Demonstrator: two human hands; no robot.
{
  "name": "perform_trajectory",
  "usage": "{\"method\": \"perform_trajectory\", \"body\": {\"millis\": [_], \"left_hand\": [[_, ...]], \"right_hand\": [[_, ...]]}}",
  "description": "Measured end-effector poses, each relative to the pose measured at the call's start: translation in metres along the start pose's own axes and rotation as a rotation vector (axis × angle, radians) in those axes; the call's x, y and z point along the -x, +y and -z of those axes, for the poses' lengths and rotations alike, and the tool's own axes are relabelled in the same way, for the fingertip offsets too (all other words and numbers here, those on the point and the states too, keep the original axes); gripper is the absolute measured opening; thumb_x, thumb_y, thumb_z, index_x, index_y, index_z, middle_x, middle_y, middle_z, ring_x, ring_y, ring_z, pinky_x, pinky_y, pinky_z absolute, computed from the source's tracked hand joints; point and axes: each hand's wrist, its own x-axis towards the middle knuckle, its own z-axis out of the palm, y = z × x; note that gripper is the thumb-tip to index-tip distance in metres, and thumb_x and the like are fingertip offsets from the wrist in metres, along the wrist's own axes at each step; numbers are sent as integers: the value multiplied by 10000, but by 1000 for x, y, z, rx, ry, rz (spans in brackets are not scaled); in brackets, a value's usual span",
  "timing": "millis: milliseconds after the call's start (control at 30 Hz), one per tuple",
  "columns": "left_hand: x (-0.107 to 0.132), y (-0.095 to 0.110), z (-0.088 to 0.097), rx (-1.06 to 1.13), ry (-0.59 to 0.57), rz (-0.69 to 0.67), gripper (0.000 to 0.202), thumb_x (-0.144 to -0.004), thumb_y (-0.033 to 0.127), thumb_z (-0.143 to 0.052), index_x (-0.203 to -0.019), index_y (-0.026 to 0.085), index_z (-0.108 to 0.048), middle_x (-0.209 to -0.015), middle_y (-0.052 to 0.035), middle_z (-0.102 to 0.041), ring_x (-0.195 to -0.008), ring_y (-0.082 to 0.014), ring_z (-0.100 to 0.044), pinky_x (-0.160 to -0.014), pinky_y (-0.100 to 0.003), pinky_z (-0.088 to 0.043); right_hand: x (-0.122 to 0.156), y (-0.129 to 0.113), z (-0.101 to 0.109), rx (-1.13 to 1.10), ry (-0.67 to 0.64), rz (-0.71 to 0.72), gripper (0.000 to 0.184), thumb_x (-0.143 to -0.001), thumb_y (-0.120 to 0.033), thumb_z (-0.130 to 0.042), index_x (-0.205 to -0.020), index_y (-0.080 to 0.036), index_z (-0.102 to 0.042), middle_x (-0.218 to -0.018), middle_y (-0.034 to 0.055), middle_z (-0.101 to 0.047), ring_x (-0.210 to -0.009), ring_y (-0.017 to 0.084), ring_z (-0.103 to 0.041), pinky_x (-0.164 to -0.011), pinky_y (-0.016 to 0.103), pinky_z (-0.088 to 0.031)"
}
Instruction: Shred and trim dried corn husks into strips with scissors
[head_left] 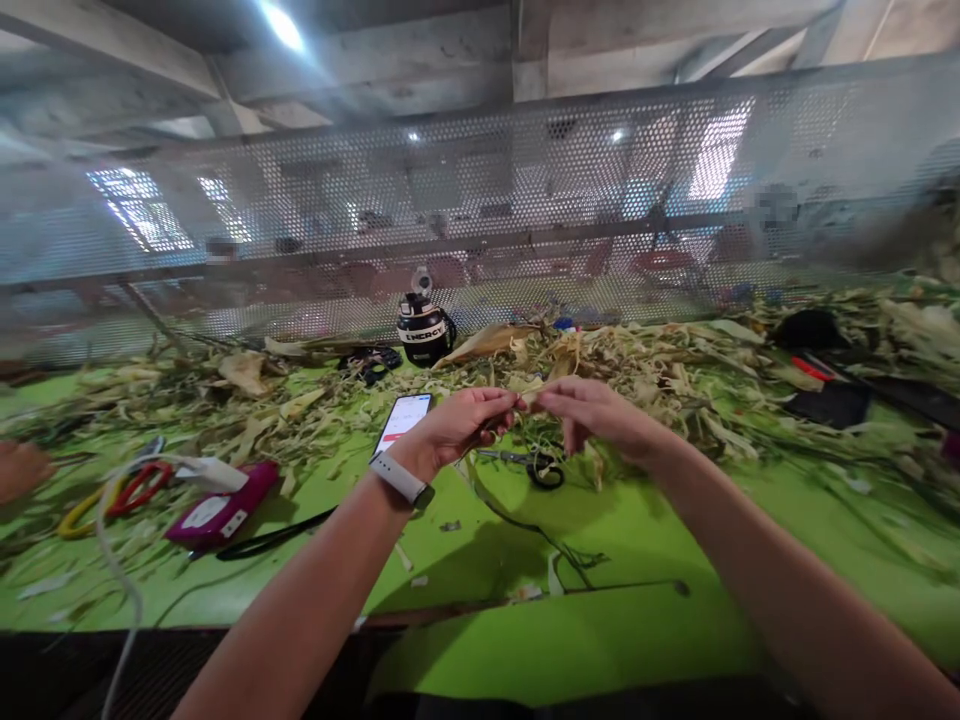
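My left hand (469,422), with a white watch band on its wrist, and my right hand (592,412) meet above the green table (600,640). Both are pinched shut on a thin pale strip of dried husk (527,400) held between their fingertips. A green strand (517,525) trails from under my hands down to the table. Scissors with black handles (534,464) lie just below my hands. A lit phone (403,419) lies flat to the left of my left hand.
Dried husks (660,360) are heaped along the back of the table before a perforated metal screen (480,200). A black jug (423,329) stands there. A magenta pouch (219,507), red and yellow loops (112,492) and a white cable (120,580) lie at left.
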Motion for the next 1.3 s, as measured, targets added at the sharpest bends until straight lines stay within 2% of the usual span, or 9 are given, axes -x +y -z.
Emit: {"method": "perform_trajectory", "body": {"millis": [100, 167, 233, 300, 567, 767, 900, 1067, 1300], "left_hand": [[1, -1, -1, -41, -3, -24, 164, -705, 272, -694, -774, 123, -684, -565, 12, -533, -414, -9, -375, -343, -119, -201], [2, -2, 0, -83, 3, -36, 187, -703, 291, -693, -771, 117, -691, -557, 8, -532, -418, -14, -377, -350, -130, -194], [4, -3, 1, -145, 15, -48, 206, -697, 309, -694, -762, 114, -694, -547, 8, -533, -421, -19, -375, -357, -140, -189], [6, -2, 2, -212, 25, -54, 214, -682, 321, -702, -737, 115, -691, -548, 5, -548, -430, -27, -384, -368, -147, -199], [21, 12, 4, -387, 1, -49, 211, -672, 347, -706, -677, 139, -666, -571, -11, -603, -450, -51, -423, -401, -167, -253], [31, 22, -4, -510, -57, -75, 234, -683, 384, -688, -659, 151, -669, -564, -9, -605, -456, -63, -422, -432, -180, -295], [37, 30, -6, -591, -58, -99, 222, -714, 377, -660, -707, 157, -692, -580, -16, -620, -470, -74, -451, -439, -185, -308], [42, 36, -8, -602, -106, -97, 195, -737, 344, -640, -744, 160, -703, -616, -23, -626, -471, -70, -457, -420, -185, -293], [48, 39, -13, -511, -94, -84, 146, -750, 281, -628, -735, 155, -701, -598, -16, -603, -446, -56, -418, -402, -181, -263]], "right_hand": [[-1, 7, -6, -14, -257, -67, 340, -775, -485, -592, -910, -173, -580, -630, -24, -610, -381, 45, -445, -388, 179, -361], [-2, 9, -3, 13, -307, -22, 314, -771, -466, -606, -856, -163, -606, -537, -60, -516, -390, 36, -381, -391, 169, -300], [-2, 9, 4, 84, -271, 31, 312, -771, -460, -605, -771, -149, -632, -468, -83, -402, -403, 40, -328, -403, 179, -255], [-1, 6, 14, 159, -214, 71, 334, -776, -474, -587, -729, -148, -640, -466, -81, -374, -424, 48, -312, -425, 195, -244], [10, -10, 39, 379, -27, 259, 278, -751, -431, -622, -699, -158, -625, -665, -2, -566, -617, 103, -478, -596, 240, -360], [18, -17, 48, 395, 0, 299, 272, -737, -433, -633, -711, -162, -649, -694, 15, -606, -661, 126, -538, -644, 267, -398], [16, -14, 50, 350, 58, 340, 259, -726, -421, -643, -722, -163, -655, -695, 23, -615, -661, 132, -542, -621, 264, -399], [9, -10, 44, 387, 262, 449, 246, -718, -398, -649, -648, -164, -627, -638, 7, -553, -606, 117, -485, -585, 252, -375], [6, -6, 45, 373, 297, 529, 206, -752, -365, -624, -686, -170, -616, -673, 6, -550, -637, 127, -487, -613, 265, -378]]}}
